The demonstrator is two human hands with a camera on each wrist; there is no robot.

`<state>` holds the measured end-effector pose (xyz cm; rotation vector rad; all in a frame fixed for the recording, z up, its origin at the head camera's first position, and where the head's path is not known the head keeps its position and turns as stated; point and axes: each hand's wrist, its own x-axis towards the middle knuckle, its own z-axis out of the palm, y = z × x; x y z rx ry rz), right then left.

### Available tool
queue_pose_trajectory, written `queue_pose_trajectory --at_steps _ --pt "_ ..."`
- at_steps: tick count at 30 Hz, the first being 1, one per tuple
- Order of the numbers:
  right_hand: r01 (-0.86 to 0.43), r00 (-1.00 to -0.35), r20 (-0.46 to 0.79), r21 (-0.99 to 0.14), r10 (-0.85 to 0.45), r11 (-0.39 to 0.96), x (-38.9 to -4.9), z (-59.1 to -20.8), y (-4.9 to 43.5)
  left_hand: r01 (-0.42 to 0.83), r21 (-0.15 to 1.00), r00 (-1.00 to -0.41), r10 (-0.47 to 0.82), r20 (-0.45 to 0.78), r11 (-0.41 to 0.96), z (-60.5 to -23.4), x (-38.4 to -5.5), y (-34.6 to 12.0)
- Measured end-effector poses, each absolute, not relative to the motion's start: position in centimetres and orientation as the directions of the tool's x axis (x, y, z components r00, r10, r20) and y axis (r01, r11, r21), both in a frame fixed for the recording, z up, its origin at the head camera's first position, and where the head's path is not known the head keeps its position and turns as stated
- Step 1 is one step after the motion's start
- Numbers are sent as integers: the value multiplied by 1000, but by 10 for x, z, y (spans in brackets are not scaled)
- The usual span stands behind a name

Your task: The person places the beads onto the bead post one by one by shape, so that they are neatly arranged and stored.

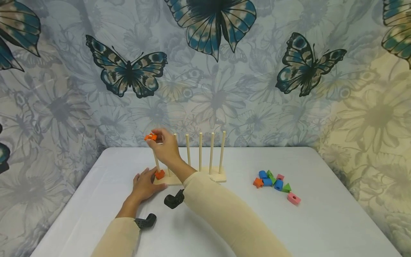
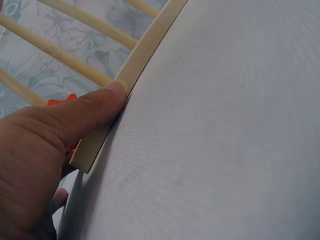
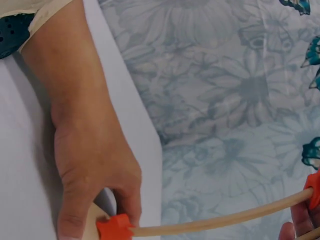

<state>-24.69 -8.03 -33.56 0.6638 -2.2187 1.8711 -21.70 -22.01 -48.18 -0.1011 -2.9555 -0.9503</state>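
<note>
My right hand (image 1: 166,147) pinches an orange star-shaped block (image 1: 150,137) at the top of the leftmost peg. In the right wrist view, that peg's tip meets the star block (image 3: 314,189). A second orange star block (image 1: 159,174) sits low on the same peg, against the base. My left hand (image 1: 143,186) holds the left end of the wooden peg stand (image 1: 173,180). In the left wrist view, its thumb (image 2: 102,102) lies along the base's edge, while the other fingers are mostly hidden. My right hand and forearm partly cover the pegs near the left.
On the table's right lies a loose group of blocks: an orange star (image 1: 258,183), several blue cylinders (image 1: 278,184), green triangles (image 1: 287,188) and pink blocks (image 1: 294,198). More upright pegs (image 1: 200,151) rise from the stand. Patterned cloth (image 1: 218,103) hangs behind the white table (image 1: 244,221).
</note>
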Motion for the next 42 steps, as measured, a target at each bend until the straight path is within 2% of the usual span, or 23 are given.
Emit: queue_pose_trajectory --at_steps 8,20,34,42 --pt "-353 -918 336 -934 -210 48 -246 -348 -81 65 583 -998 48 44 810 -483 -217 -220" --pt "-234 -960 218 -969 -176 78 -241 -371 -81 63 591 -998 51 37 804 -480 -216 -220" --pt "-246 -960 218 -957 -178 154 -239 -398 -81 96 593 -995 65 73 799 -481 -216 -222" --pt "-227 -968 189 -940 -164 255 -239 -417 -80 123 584 -992 74 107 802 -484 -217 -223"
